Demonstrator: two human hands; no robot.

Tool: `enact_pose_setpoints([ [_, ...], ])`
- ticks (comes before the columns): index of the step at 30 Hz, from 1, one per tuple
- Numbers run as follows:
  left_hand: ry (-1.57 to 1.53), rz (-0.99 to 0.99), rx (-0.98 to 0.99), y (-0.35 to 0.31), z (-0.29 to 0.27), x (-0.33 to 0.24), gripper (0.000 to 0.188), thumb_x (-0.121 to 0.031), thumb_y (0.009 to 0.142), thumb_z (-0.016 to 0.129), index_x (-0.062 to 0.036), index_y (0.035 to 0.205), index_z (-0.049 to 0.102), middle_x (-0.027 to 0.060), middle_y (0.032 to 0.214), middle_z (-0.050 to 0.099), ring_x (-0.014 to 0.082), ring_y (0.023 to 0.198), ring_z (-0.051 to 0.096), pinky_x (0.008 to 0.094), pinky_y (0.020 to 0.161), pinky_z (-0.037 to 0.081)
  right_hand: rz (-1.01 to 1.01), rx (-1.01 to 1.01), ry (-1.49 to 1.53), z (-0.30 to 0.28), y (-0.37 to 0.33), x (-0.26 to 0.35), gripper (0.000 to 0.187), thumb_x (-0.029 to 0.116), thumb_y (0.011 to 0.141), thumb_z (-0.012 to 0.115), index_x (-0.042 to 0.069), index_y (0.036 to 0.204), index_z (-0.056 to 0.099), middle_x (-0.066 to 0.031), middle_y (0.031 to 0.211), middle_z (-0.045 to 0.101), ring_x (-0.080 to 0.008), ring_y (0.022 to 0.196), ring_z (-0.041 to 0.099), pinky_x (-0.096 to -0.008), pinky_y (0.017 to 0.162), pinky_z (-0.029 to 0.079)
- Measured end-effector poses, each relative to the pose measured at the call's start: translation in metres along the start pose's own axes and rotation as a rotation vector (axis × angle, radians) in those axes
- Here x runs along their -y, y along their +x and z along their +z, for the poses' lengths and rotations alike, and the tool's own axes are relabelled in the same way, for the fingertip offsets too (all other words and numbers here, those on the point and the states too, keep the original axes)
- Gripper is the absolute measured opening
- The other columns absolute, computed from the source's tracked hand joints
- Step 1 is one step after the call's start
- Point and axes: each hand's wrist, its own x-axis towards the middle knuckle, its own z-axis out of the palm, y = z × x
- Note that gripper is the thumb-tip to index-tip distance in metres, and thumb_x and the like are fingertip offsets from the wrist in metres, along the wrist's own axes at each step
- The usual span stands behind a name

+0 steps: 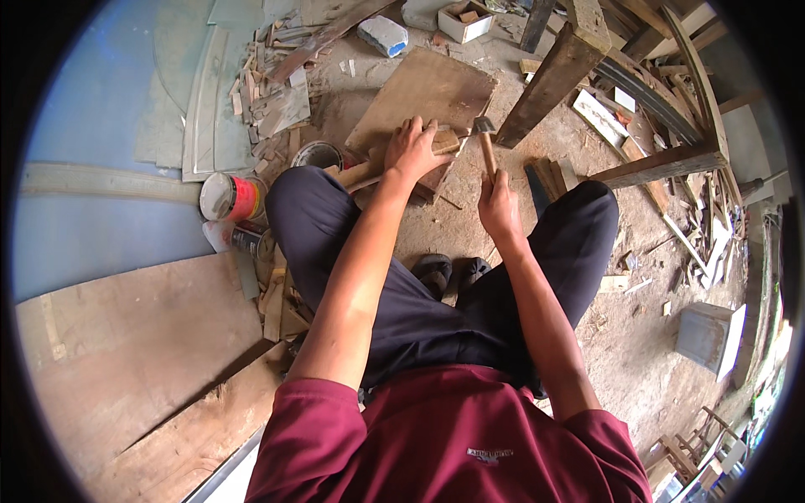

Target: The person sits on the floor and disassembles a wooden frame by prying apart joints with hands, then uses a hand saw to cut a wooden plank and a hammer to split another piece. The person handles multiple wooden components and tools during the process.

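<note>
My right hand (501, 205) is closed round the wooden handle of a hammer (489, 155). Its dark metal head is up, close to the right end of a small wood block (445, 141). Fingers bent over that block, my left hand (411, 149) grips it and presses it down by a flat wooden board (428, 88). A longer wood strip (359, 174) runs out below the left wrist, toward my left knee. Whether a nail stands between the block and the hammer head is too small to tell. Part of the wood under my left palm is hidden.
A round tub (319, 154) and a red-labelled can (231, 198) stand at the left, near scrap wood (281, 101). A wooden frame with thick legs (553, 84) rises at the right. A pale box (710, 335) sits on the floor farther right.
</note>
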Motion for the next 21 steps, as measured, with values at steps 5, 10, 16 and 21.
enact_pose_setpoints([
  [5, -0.028, -0.037, 0.005, 0.001, -0.010, 0.000, 0.074, -0.056, 0.069, 0.078, -0.0097, 0.124, 0.060, 0.0153, 0.119, 0.054, 0.0312, 0.116, 0.053, 0.0405, 0.100, 0.044, -0.147, -0.130, 0.173, -0.011, -0.004, 0.019, 0.019, 0.018, 0.099, 0.050, 0.003, 0.100, 0.039, -0.0350, 0.067, 0.057, -0.0556, 0.069, 0.057, -0.0596, 0.053, 0.041],
  [10, -0.120, -0.012, -0.016, 0.013, -0.001, 0.013, 0.085, -0.060, 0.063, 0.079, -0.0057, 0.125, 0.060, 0.0205, 0.122, 0.058, 0.0345, 0.116, 0.055, 0.0418, 0.098, 0.047, -0.099, -0.038, 0.147, 0.001, -0.013, 0.009, 0.021, 0.021, 0.099, 0.051, 0.003, 0.100, 0.038, -0.0346, 0.066, 0.056, -0.0560, 0.068, 0.056, -0.0597, 0.054, 0.040],
  [16, -0.108, -0.046, 0.066, 0.021, -0.009, 0.014, 0.089, -0.063, 0.061, 0.080, -0.0044, 0.125, 0.061, 0.0237, 0.122, 0.059, 0.0360, 0.116, 0.056, 0.0418, 0.098, 0.047, -0.169, -0.127, 0.245, -0.001, -0.009, 0.025, 0.021, 0.021, 0.100, 0.050, 0.003, 0.102, 0.039, -0.0342, 0.071, 0.058, -0.0561, 0.071, 0.056, -0.0591, 0.055, 0.039],
  [21, -0.252, 0.000, 0.073, 0.023, -0.012, 0.014, 0.090, -0.066, 0.060, 0.078, -0.0019, 0.122, 0.064, 0.0271, 0.117, 0.060, 0.0383, 0.113, 0.058, 0.0430, 0.097, 0.047, -0.026, -0.029, 0.131, 0.005, -0.006, 0.004, 0.020, 0.022, 0.101, 0.048, 0.003, 0.101, 0.040, -0.0310, 0.071, 0.059, -0.0549, 0.069, 0.057, -0.0572, 0.055, 0.039],
])
